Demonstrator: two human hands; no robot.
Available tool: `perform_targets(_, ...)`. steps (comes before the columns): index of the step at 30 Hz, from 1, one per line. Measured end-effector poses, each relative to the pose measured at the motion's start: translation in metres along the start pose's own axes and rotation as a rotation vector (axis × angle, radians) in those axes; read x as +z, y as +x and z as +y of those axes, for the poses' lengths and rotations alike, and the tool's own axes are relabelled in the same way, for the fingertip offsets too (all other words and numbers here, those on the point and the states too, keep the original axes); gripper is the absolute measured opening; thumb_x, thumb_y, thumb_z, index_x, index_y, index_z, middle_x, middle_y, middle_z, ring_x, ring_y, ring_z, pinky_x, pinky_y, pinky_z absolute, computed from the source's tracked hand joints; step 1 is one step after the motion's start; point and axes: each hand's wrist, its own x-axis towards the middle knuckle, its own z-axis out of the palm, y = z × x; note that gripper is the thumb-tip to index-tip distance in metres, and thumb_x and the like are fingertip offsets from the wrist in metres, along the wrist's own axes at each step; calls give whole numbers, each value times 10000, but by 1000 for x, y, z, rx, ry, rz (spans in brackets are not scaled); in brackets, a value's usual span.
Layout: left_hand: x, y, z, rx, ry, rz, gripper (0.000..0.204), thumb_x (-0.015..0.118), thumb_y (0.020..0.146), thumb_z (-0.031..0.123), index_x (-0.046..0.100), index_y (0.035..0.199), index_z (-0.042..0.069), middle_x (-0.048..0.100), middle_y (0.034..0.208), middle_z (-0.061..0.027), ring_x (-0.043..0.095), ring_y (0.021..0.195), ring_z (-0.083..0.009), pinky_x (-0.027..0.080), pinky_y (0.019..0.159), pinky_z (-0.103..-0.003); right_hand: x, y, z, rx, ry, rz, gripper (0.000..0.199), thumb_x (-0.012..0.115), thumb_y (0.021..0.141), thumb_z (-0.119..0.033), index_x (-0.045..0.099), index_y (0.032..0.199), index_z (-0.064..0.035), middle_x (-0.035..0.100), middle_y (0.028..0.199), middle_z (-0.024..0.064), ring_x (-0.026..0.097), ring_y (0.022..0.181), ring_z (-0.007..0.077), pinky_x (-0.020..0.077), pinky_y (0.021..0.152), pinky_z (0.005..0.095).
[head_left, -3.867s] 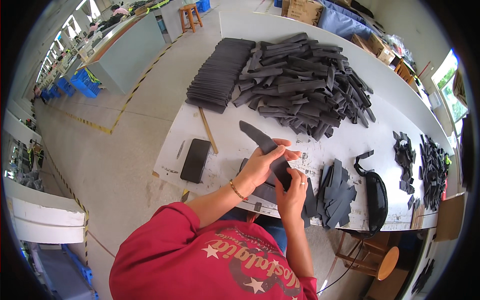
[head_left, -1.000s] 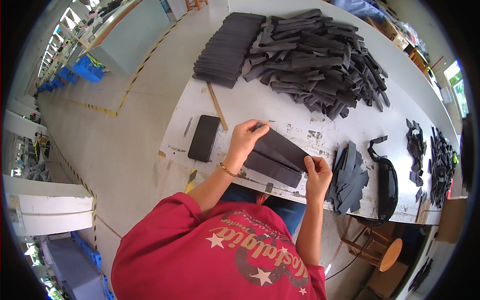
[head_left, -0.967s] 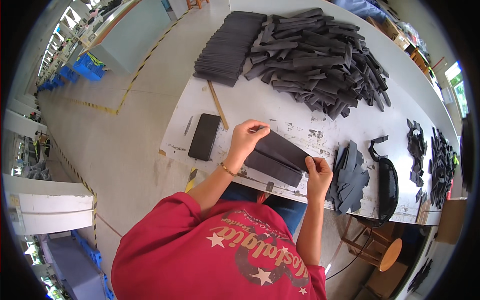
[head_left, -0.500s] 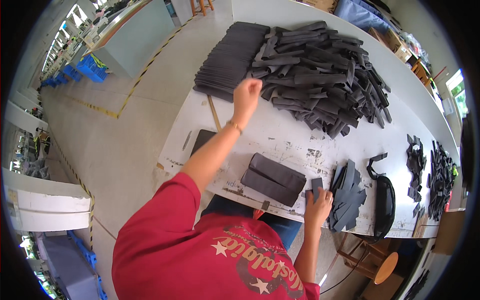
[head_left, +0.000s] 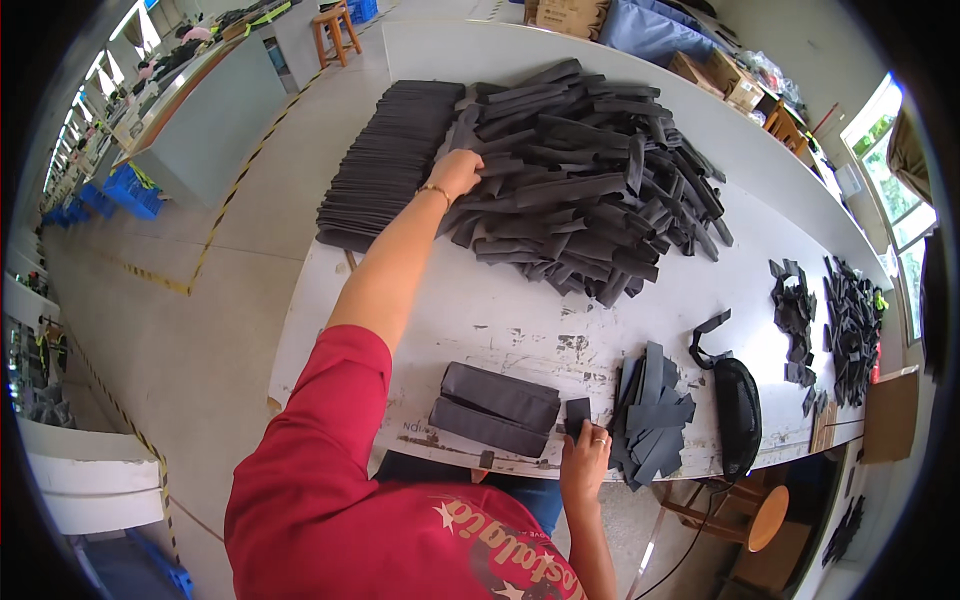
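Note:
My left hand (head_left: 459, 174) reaches to the left edge of a big loose heap of folded dark grey fabric pieces (head_left: 600, 190). Its fingers are closed at a dark grey fabric piece (head_left: 462, 132) on that edge; the fingertips are partly hidden. Near the table's front edge, my right hand (head_left: 585, 458) pinches a small dark strip (head_left: 577, 411) between thumb and fingers. Left of it lies a folded dark grey fabric bundle (head_left: 497, 408), made of two long parts side by side. Just right of it is a loose pile of flat dark strips (head_left: 652, 415).
A neat row of overlapping dark fabric pieces (head_left: 385, 155) lies at the far left of the white table (head_left: 450, 300). A black mesh-sided case (head_left: 738, 415) rests at the right, with smaller dark scraps (head_left: 794, 315) beyond. A wooden stool (head_left: 768, 517) stands by the front edge.
My left hand has gone forward from above the table to the heap's left edge. My right hand still holds the small strip near the bundle. The whole view has shifted.

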Motion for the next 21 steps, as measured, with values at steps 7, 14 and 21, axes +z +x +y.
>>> perform_targets(7,-43,-56,81,59,-301,262,129,678,845,158,707,843,32,688,926,-121,671,831,-288,522,742,-392,1,6,1,-176,-168,62,225,618,712,-62,626,925,10,581,866,127,561,822,295,468,705,404)
perform_targets(14,-61,-142,121,-569,-1424,71,286,426,1039,313,503,1164,67,603,758,-89,614,530,-208,457,453,-285,-10,5,0,-124,-22,88,55,623,758,-50,594,799,-26,576,834,143,563,826,343,461,703,454)
perform_targets(21,-41,-196,130,-1079,-1967,-20,329,407,1039,299,495,1053,-18,614,900,-196,511,593,-174,452,530,-293,-39,21,-2,60,355,439,106,599,856,28,611,957,0,615,932,146,601,872,330,480,791,398)
